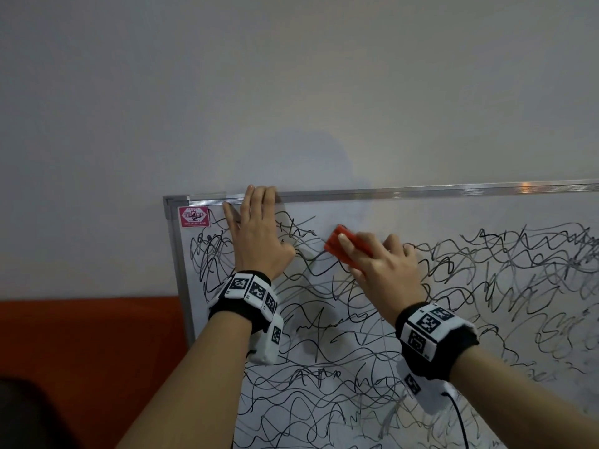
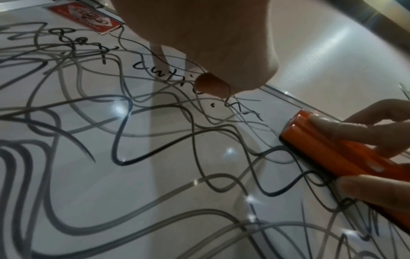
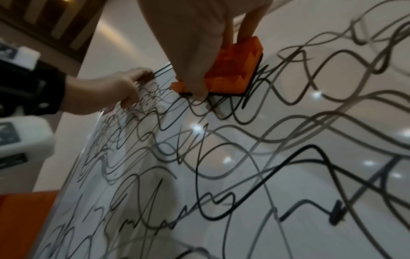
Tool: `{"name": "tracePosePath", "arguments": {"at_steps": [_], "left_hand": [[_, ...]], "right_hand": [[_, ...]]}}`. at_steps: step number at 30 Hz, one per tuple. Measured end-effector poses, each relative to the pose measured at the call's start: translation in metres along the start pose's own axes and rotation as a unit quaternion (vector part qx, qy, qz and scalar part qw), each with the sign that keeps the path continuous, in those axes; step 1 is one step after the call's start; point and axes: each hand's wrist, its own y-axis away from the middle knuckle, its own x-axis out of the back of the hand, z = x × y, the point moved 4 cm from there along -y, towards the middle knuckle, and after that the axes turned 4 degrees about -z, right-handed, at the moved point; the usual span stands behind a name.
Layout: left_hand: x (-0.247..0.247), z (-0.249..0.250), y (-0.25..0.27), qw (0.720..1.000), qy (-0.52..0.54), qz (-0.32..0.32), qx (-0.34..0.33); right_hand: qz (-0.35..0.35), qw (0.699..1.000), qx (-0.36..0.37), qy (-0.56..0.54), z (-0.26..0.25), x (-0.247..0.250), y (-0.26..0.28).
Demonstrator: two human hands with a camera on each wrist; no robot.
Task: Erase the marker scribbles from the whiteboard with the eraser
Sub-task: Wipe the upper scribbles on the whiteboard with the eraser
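Pressing flat against the whiteboard [image 1: 453, 222] near its top left corner: left hand [image 1: 256, 234], fingers straight and close together, fingertips reaching the aluminium frame [image 1: 421, 190], thumb spread toward the pink brand sticker [image 1: 193, 216]. Gripping nothing there, only touching the surface over the black marker scribbles [image 1: 324, 367]. Pinching the orange eraser [image 1: 343, 249] just to the right: right hand [image 1: 385, 270], fingers curled along its upper side, thumb on the lower edge. Lying with its dark felt face on the board just below the top frame, at the upper edge of the scribbles, between the two hands' fingertips: eraser. Showing a bare white strip above the eraser under the frame; remaining thickly covered in scribbles lower down and to the right. Wearing black-and-white marker wristbands [image 1: 249, 293] on both wrists. Showing an orange surface [image 1: 87, 338] left of the board.
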Motion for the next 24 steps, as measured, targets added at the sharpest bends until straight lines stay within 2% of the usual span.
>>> {"name": "tracePosePath", "arguments": {"at_steps": [4,7,11,15,19,24], "left_hand": [[0.000,0.001,0.000,1.000,-0.002,-0.009,0.005],[0.001,0.001,0.001,1.000,-0.008,-0.015,0.001],[0.001,0.001,0.001,1.000,-0.011,-0.023,0.004],[-0.002,0.003,0.000,1.000,-0.006,-0.018,0.017],[-0.003,0.002,0.000,1.000,-0.003,-0.007,0.016],[-0.003,0.000,0.000,1.000,-0.008,-0.009,0.005]], "right_hand": [[0.003,0.999,-0.044,-0.009,0.012,0.002,0.003],[-0.006,1.000,0.001,0.003,0.010,-0.001,0.014],[0.005,1.000,-0.018,0.007,0.020,0.005,0.019],[0.003,1.000,0.009,0.009,0.007,0.005,0.004],[-0.008,1.000,-0.027,-0.011,0.005,0.001,-0.009],[-0.011,1.000,0.009,0.000,0.007,-0.005,0.013]]}}
